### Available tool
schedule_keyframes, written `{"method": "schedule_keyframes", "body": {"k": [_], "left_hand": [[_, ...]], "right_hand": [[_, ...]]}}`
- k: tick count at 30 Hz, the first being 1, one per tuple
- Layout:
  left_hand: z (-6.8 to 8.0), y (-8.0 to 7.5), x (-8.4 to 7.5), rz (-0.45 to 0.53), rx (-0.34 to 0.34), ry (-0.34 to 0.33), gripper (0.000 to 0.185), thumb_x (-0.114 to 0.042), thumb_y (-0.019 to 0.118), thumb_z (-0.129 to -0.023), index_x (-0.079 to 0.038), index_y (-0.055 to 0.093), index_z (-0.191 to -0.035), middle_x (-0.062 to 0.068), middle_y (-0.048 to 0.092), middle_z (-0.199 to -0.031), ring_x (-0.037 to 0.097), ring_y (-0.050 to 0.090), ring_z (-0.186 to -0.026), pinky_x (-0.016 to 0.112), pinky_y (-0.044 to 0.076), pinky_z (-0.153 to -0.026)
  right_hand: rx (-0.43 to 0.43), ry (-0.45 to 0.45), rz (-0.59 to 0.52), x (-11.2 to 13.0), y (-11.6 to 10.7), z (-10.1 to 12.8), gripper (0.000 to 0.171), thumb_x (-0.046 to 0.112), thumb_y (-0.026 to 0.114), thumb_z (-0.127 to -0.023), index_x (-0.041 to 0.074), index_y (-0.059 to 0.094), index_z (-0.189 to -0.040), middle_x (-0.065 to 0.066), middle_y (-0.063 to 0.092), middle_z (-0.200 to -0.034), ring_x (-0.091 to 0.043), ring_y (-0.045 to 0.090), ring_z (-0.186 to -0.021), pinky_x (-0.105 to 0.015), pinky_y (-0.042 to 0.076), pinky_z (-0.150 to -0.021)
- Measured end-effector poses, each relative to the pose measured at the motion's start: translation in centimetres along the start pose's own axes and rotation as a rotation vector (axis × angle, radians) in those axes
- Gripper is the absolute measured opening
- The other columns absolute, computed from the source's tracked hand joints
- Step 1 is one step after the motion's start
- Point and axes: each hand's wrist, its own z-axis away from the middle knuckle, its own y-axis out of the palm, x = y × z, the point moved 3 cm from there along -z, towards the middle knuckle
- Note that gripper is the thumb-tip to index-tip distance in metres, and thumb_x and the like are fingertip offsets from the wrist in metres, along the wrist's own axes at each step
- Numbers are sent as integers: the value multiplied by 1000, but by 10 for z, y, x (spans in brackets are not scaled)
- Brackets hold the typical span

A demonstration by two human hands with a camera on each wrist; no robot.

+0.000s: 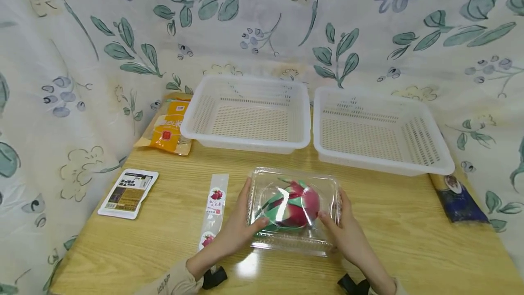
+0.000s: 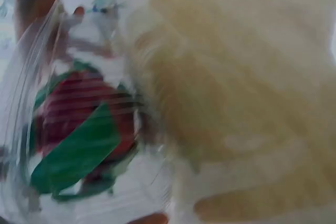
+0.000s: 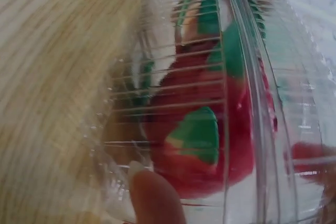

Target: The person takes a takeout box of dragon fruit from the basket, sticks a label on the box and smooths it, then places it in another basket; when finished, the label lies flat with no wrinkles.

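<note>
A clear plastic clamshell box (image 1: 292,240) stands on the wooden table (image 1: 409,249) near the front edge. Inside lies a red dragon fruit with green scales (image 1: 294,204). My left hand (image 1: 254,204) grips the box's left side, thumb on the lid. My right hand (image 1: 332,206) grips the right side the same way. The left wrist view shows the fruit (image 2: 79,124) blurred through the ribbed plastic. In the right wrist view the fruit (image 3: 205,129) fills the box, with one fingertip (image 3: 155,198) pressed on the plastic.
Two white slotted baskets (image 1: 245,142) (image 1: 380,163) stand side by side at the back. An orange packet (image 1: 168,126), a white flat packet (image 1: 128,192) and a narrow strip packet (image 1: 214,208) lie on the left. A dark blue packet (image 1: 460,199) lies at the right edge. Floral cloth hangs around.
</note>
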Motion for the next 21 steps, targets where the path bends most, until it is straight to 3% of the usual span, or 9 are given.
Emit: {"method": "schedule_keyframes", "body": {"k": [4,8,12,16,21], "left_hand": [[-1,-7,1,-16,50,-87,103,-39,68,-89,-22,-9,-156,22,-1,-162,53,17,-142,73,25,-106],[-1,-18,-2,-53,38,-118,99,-37,71,-87,-22,4,-157,22,12,-161,58,35,-132,70,40,-97],[1,-30,-5,-79,-32,-116,83,-31,72,-86,-18,26,-154,20,34,-155,50,52,-122,57,54,-85],[9,-41,-5,-13,-142,-143,65,-22,69,-89,-17,40,-147,22,53,-139,40,60,-116,43,58,-80],[20,-55,-1,92,-317,-179,58,-15,64,-93,-14,41,-146,26,57,-133,39,58,-121,49,54,-91]], "right_hand": [[17,11,-22,0,-1,0,86,39,52,-99,5,-4,-155,-44,34,-141,-58,51,-116,-65,49,-89],[37,13,-23,1,-1,-1,86,40,50,-99,4,-5,-154,-44,30,-143,-59,49,-118,-66,47,-90],[61,24,13,2,-1,-1,87,44,48,-99,5,-8,-155,-42,24,-148,-61,39,-126,-70,40,-97],[89,31,33,2,-2,0,85,45,45,-100,7,-8,-155,-41,20,-150,-61,38,-126,-71,35,-100],[105,48,35,-1,-5,2,81,43,43,-102,9,-8,-155,-45,21,-147,-62,45,-120,-69,43,-95]]}}
